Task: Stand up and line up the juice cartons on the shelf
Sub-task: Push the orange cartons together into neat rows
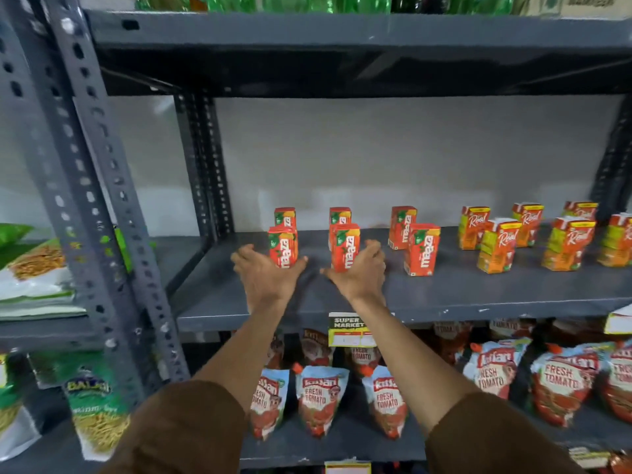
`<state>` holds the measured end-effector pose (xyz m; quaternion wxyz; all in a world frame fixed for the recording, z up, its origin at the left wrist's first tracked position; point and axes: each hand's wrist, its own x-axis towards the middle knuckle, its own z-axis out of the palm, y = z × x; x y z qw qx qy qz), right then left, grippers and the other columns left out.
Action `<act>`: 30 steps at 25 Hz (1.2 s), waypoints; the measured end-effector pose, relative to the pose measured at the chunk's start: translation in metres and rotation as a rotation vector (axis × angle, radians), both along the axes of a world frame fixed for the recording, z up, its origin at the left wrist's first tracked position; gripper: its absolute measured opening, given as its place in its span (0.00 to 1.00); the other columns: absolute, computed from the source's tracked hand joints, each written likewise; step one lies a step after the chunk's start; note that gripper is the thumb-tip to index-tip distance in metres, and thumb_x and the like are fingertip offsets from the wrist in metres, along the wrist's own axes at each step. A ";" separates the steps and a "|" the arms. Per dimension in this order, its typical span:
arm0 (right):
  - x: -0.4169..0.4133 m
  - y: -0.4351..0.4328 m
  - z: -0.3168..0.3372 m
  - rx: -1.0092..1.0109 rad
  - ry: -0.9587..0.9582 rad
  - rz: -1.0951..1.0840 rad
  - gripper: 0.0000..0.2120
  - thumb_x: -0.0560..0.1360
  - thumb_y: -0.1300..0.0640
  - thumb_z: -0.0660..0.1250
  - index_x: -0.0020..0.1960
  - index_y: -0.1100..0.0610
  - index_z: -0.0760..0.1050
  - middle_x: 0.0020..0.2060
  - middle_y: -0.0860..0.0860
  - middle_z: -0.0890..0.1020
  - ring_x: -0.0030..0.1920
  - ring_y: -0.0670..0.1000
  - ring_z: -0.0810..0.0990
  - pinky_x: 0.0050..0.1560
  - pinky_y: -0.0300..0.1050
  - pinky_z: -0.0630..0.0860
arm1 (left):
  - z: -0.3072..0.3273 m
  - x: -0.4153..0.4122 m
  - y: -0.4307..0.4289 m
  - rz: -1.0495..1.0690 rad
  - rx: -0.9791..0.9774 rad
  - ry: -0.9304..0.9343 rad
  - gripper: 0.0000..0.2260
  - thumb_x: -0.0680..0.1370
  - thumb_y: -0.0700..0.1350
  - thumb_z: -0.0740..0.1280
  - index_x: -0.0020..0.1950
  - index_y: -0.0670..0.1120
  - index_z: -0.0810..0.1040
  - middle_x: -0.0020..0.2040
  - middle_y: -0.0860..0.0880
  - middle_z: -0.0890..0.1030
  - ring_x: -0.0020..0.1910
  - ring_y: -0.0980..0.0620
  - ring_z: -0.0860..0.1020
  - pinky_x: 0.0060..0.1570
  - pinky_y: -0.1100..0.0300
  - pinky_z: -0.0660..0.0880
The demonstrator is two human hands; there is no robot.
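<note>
Grey metal shelf [444, 299], middle tier. All the juice cartons we can see stand upright; none lies on its side. The standing-up part looks done, as far as this view shows.

Six red mango cartons sit in three short files, front and back: left pair, middle pair, right pair [421, 249]. Further right, the orange-and-green cartons [499, 246] also stand, but staggered, some turned at slight angles, not in a clean row. We judge that what is left is mostly squaring up and evening the gaps, chiefly on the right side.

Both our arms reach forward over the shelf edge, brown sleeves pushed back from the forearms.

Left hand [265, 273]: palm forward, fingers spread partly open, cupped round the base of the front left carton [284, 248]. Thumb at its right side, fingers at its left. A loose bracket, not a firm lift, by the look.

Right hand [359, 271]: the mirror pose, curled round the front middle carton [345, 248], thumb on the left, fingers wrapped at the right and touching it.

Both cartons rest on the shelf, near its front half, well apart from each other.

Tomato pouches [321, 401] fill the tier below.
</note>
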<state>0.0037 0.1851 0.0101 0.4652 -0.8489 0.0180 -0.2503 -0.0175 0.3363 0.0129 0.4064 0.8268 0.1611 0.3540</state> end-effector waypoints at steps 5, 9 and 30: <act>0.007 0.005 -0.007 -0.117 0.014 -0.054 0.28 0.67 0.53 0.78 0.58 0.59 0.65 0.56 0.58 0.75 0.59 0.63 0.76 0.60 0.61 0.73 | -0.005 0.004 0.001 0.024 0.255 0.117 0.34 0.67 0.57 0.76 0.59 0.37 0.67 0.57 0.38 0.74 0.57 0.41 0.72 0.57 0.49 0.69; 0.004 0.007 -0.009 -0.171 -0.006 -0.054 0.29 0.69 0.51 0.77 0.61 0.60 0.65 0.58 0.59 0.75 0.61 0.62 0.76 0.62 0.62 0.72 | -0.006 0.000 -0.002 0.041 0.304 0.131 0.32 0.70 0.59 0.73 0.61 0.38 0.67 0.59 0.39 0.74 0.59 0.41 0.71 0.58 0.49 0.68; -0.040 -0.126 0.005 -0.124 -0.606 -0.109 0.37 0.73 0.47 0.73 0.74 0.55 0.58 0.67 0.57 0.62 0.67 0.54 0.67 0.61 0.50 0.76 | 0.012 -0.029 -0.158 -0.322 0.512 -0.534 0.26 0.76 0.62 0.62 0.63 0.44 0.65 0.61 0.46 0.65 0.60 0.47 0.67 0.61 0.53 0.62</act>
